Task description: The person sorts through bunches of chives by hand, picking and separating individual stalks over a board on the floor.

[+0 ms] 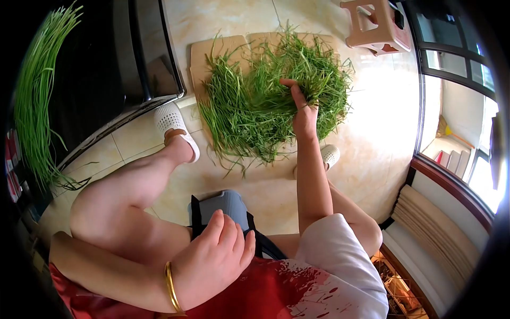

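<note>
My right hand (pixel 305 109) reaches down into a spread pile of thin green leaves that look like chives (pixel 239 95). Its fingers are closed around a clump of them, with the forefinger sticking out to the left. The pile lies on flat cardboard (pixel 234 43) on the floor. My left hand (pixel 215 255), with a gold bangle at the wrist, hovers above my lap. Its fingers are loosely bent and slightly apart, holding nothing that I can see.
A long bundle of similar green leaves (pixel 40 95) lies at the far left on a glossy black surface (pixel 101 58). A pink plastic stool (pixel 378 26) stands at the upper right, near a dark-framed glass door (pixel 451 61). A grey ridged object (pixel 226 202) sits between my legs.
</note>
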`<state>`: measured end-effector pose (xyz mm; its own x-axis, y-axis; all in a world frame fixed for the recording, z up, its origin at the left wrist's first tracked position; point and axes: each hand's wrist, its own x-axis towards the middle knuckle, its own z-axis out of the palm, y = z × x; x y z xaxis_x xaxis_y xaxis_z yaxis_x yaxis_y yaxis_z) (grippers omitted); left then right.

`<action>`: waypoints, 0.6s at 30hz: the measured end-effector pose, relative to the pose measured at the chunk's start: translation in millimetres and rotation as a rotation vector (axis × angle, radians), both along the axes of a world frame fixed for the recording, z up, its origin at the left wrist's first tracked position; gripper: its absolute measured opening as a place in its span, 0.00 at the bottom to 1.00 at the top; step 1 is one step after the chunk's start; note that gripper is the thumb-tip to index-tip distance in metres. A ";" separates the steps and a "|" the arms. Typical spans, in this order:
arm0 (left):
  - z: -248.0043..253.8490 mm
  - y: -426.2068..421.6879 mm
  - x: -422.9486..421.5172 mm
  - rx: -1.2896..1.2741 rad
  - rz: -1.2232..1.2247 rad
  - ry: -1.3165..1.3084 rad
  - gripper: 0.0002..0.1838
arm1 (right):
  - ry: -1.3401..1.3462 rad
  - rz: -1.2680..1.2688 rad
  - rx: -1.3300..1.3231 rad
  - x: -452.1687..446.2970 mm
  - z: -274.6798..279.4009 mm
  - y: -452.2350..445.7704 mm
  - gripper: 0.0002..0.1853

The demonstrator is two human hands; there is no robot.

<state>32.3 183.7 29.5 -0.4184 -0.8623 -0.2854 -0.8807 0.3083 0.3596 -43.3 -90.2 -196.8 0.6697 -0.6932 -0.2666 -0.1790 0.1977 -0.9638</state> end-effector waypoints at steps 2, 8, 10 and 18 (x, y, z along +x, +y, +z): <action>0.8 0.6 -1.4 -0.011 -0.025 -0.018 0.18 | -0.083 -0.053 0.040 -4.4 16.7 2.7 0.08; -0.8 -17.7 2.1 -0.034 0.083 -0.020 0.19 | -0.404 -0.133 0.238 -9.0 67.8 -19.8 0.11; -12.5 -22.6 3.1 -0.140 0.183 0.042 0.13 | -0.515 -0.169 0.341 -19.3 81.5 -30.1 0.11; -18.4 -94.3 30.7 -0.266 0.456 0.160 0.10 | -0.708 -0.112 0.568 -71.2 182.9 -47.5 0.10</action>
